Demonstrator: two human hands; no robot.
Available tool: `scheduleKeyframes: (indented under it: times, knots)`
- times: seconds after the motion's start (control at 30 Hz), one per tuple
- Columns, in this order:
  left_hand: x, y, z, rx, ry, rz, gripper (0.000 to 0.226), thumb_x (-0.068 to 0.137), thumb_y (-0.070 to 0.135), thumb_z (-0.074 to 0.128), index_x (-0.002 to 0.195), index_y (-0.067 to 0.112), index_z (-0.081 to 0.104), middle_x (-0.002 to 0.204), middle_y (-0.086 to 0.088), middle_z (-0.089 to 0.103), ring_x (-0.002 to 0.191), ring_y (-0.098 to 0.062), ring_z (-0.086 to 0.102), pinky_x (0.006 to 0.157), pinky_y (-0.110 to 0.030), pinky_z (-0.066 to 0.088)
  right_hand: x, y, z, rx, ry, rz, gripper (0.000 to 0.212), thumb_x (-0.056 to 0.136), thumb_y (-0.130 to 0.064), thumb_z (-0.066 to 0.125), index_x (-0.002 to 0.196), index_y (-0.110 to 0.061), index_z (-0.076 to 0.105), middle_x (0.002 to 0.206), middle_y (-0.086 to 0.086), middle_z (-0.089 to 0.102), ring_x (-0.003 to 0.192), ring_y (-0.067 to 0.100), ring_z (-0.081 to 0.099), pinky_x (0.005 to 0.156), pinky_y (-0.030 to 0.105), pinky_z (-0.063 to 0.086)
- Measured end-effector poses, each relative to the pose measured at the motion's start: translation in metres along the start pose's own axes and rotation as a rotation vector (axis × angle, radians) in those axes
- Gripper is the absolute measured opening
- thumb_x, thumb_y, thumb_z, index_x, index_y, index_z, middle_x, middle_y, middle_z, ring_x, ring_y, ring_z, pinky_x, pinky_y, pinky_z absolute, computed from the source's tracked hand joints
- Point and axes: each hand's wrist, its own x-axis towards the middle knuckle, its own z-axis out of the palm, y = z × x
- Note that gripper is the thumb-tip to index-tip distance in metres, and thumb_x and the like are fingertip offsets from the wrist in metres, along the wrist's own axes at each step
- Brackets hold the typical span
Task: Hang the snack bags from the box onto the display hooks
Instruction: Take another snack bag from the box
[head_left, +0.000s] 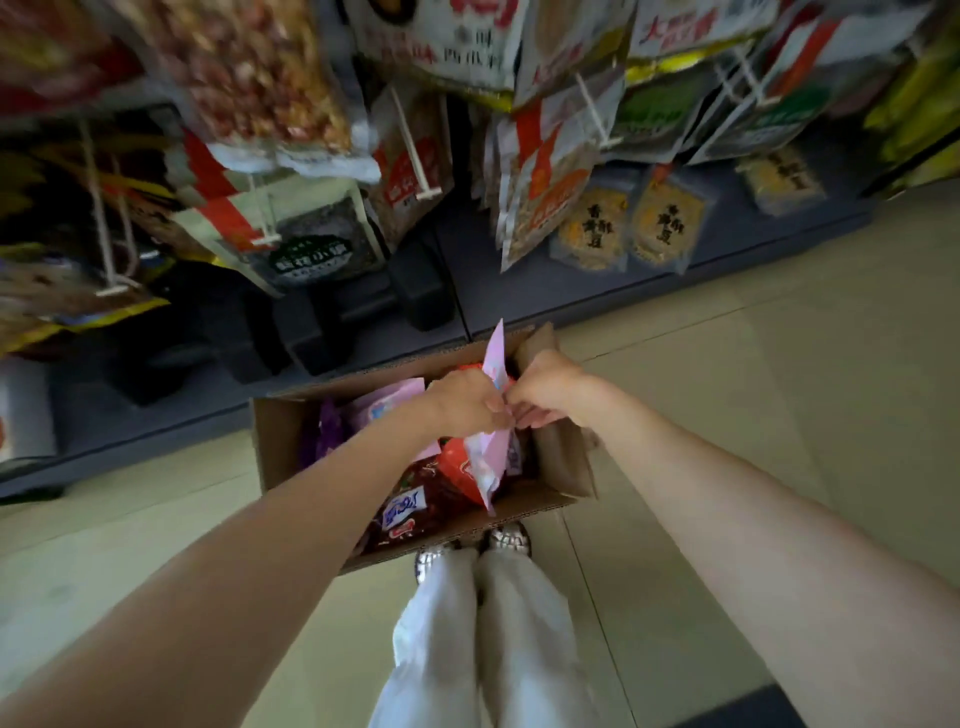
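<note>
An open cardboard box (270, 441) stands on the floor below me, holding several snack bags in pink, purple, red and dark red. Above the box I hold a pink snack bag (493, 364) edge-on between both hands. My left hand (467, 402) grips it from the left, and my right hand (543, 387) pinches it from the right, fingertips almost touching. White display hooks (413, 145) with hanging snack bags fill the rack in front of me.
A dark shelf base (675, 280) runs along the foot of the rack. Pale floor tiles (727, 389) spread to the right and left of the box. My legs in white trousers (483, 623) and my shoes stand right behind the box.
</note>
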Motion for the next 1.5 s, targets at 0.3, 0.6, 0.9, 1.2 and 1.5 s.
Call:
scheduleKeyframes:
  times: [0.3, 0.6, 0.9, 1.2, 1.5]
  knots:
    - [-0.232, 0.158, -0.238, 0.258, 0.405, 0.327, 0.041, 0.089, 0.01, 0.054, 0.13, 0.01, 0.051, 0.13, -0.011, 0.052, 0.12, -0.026, 0.049, 0.095, -0.028, 0.036, -0.302, -0.197, -0.153, -1.011, 0.138, -0.315, 0.02, 0.083, -0.015, 0.064, 0.073, 0.002, 0.065, 0.054, 0.004, 0.051, 0.064, 0.022, 0.048, 0.051, 0.027, 0.034]
    - [-0.42, 0.288, -0.348, 0.583, 0.91, 0.306, 0.024, 0.092, 0.016, 0.047, 0.103, 0.008, 0.067, 0.096, -0.011, 0.071, 0.089, -0.027, 0.067, 0.078, -0.031, 0.049, -0.549, -0.3, -0.233, -1.149, 0.764, -0.501, 0.015, 0.088, -0.021, 0.062, 0.092, -0.006, 0.065, 0.083, 0.013, 0.065, 0.068, 0.024, 0.055, 0.064, 0.029, 0.046]
    - [-0.475, 0.358, -0.399, 0.335, 1.275, 0.32, 0.027, 0.091, 0.013, 0.043, 0.095, -0.003, 0.064, 0.095, -0.015, 0.066, 0.091, -0.032, 0.062, 0.071, -0.034, 0.047, -0.593, -0.321, -0.309, -0.536, 1.025, -0.815, 0.02, 0.095, -0.022, 0.053, 0.091, -0.004, 0.062, 0.097, 0.01, 0.061, 0.088, 0.028, 0.06, 0.075, 0.033, 0.046]
    - [-0.427, 0.424, -0.453, 0.09, 1.291, 0.356, 0.024, 0.088, 0.016, 0.052, 0.068, 0.007, 0.062, 0.053, 0.003, 0.064, 0.046, 0.0, 0.055, 0.047, -0.016, 0.042, -0.58, -0.314, -0.421, -0.159, 0.847, -1.01, 0.022, 0.084, -0.023, 0.07, 0.065, -0.017, 0.061, 0.094, 0.027, 0.069, 0.094, 0.04, 0.066, 0.088, 0.053, 0.051]
    - [-0.382, 0.454, -0.486, 0.047, 1.424, 0.303, 0.023, 0.09, 0.02, 0.051, 0.083, 0.007, 0.068, 0.07, -0.001, 0.062, 0.065, -0.017, 0.058, 0.059, -0.025, 0.043, -0.556, -0.338, -0.486, -0.184, 0.81, -1.081, 0.023, 0.084, -0.022, 0.07, 0.064, -0.018, 0.059, 0.078, 0.015, 0.069, 0.08, 0.035, 0.069, 0.081, 0.047, 0.056]
